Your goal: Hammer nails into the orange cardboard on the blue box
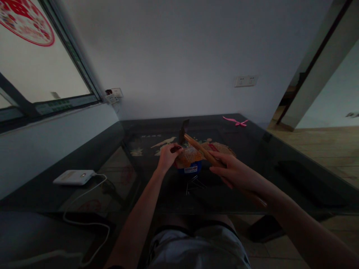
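A hammer [200, 147] with a wooden handle and a dark metal head is in my right hand [234, 170], fingers wrapped round the handle. Its head is raised over an orange patterned sheet [186, 156], which lies on top of a blue container [190, 170] with a white label. At the left edge of that sheet, my left hand [168, 155] has its fingers pinched together; what is between them is too small and dark to make out. Several thin metal pieces, like nails [193, 185], lie on the table in front of the blue container.
The dark glossy table [157, 194] has a printed bird design. A white power bank [75, 177] with a cable [84, 194] lies at the left, a pink ribbon [237, 122] at the back right, and a dark flat object [310, 183] at the right. A wall [179, 74] stands behind.
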{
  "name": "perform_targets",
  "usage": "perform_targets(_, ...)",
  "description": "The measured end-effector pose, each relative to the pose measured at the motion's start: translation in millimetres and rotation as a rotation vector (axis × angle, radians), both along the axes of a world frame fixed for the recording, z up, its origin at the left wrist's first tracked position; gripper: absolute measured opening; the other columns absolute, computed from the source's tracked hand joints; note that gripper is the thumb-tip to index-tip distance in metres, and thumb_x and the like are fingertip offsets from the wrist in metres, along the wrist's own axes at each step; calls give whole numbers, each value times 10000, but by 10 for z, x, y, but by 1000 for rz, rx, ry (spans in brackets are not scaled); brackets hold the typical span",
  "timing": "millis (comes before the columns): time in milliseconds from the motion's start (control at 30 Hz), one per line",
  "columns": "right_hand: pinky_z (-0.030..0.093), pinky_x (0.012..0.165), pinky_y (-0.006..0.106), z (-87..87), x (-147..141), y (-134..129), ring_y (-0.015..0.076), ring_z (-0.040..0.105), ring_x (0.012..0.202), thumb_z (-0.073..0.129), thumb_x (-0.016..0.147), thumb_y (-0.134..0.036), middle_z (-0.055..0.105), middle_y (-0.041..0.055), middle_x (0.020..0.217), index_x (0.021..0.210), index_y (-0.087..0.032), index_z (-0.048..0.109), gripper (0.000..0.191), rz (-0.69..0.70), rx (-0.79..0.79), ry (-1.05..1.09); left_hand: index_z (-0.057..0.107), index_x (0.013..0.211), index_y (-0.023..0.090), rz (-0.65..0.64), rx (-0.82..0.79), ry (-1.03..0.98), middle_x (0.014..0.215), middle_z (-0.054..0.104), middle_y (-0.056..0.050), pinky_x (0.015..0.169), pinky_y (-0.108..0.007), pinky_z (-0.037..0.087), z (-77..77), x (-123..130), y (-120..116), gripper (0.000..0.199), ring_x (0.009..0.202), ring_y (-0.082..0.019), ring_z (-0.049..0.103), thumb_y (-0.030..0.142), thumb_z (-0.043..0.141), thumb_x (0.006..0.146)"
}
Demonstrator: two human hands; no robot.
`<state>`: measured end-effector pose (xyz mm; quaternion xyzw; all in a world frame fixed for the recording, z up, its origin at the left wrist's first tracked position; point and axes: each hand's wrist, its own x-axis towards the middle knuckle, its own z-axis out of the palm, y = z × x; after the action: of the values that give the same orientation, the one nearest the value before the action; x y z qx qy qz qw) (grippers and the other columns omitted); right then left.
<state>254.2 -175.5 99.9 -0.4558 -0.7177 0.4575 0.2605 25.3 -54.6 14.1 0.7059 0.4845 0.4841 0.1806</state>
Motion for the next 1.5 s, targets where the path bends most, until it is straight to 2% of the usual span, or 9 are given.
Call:
perform_targets(167, 320, 305, 143, 4, -3, -5, 28, 400, 339, 506, 823, -190, 413, -86, 578, 1249, -156, 451, 432, -3, 19, -6, 664, 807, 158, 11, 18, -40, 791, 695, -46, 701, -280, 508, -44, -54, -13, 119, 714, -160, 644, 234, 651, 717)
perform_targets(433, 305, 298, 140, -3, -43, 3, 25, 396, 328, 493, 834, -194, 422, -86, 556, 1131, -138, 491, 303, 26, 26, -1, 669, 786, 149, 57, 41, -15, 771, 689, -46, 681, -259, 487, -70, -63, -39, 128, 702, -154, 632, 261, 629, 739)
perform_targets(800, 307, 285, 139, -39, -132, 63, 17, 387, 323, 501, 815, -166, 464, -70, 604, 1183, -126, 476, 370, 77, 22, -1, 642, 692, 135, 152, 19, 28, 591, 604, 4, 531, -210, 382, -149, -73, -4, 183, 551, -108, 531, 314, 630, 730)
perform_targets(1167, 332, 293, 153, -41, -142, 66, 25, 416, 339, 508, 816, -184, 514, -43, 664, 1234, -134, 461, 423, 74, 37, -21, 648, 674, 139, 134, 29, -9, 631, 642, -10, 581, -222, 424, -180, -76, -1, 186, 587, -122, 564, 320, 640, 719)
perform_targets(1333, 320, 291, 143, -9, -149, 55, 28, 400, 329, 501, 824, -191, 461, -72, 583, 1180, -122, 483, 363, 74, 35, -16, 650, 676, 140, 103, 20, -37, 646, 652, -13, 599, -227, 436, -175, -64, -2, 161, 607, -131, 585, 298, 648, 709)
perform_targets(1500, 317, 287, 143, -15, -148, 34, 27, 401, 330, 499, 824, -183, 487, -61, 609, 1248, -116, 441, 434, 63, 31, -32, 661, 722, 138, 90, -15, -62, 667, 660, -16, 571, -222, 432, -177, -61, 7, 165, 605, -134, 586, 302, 645, 708)
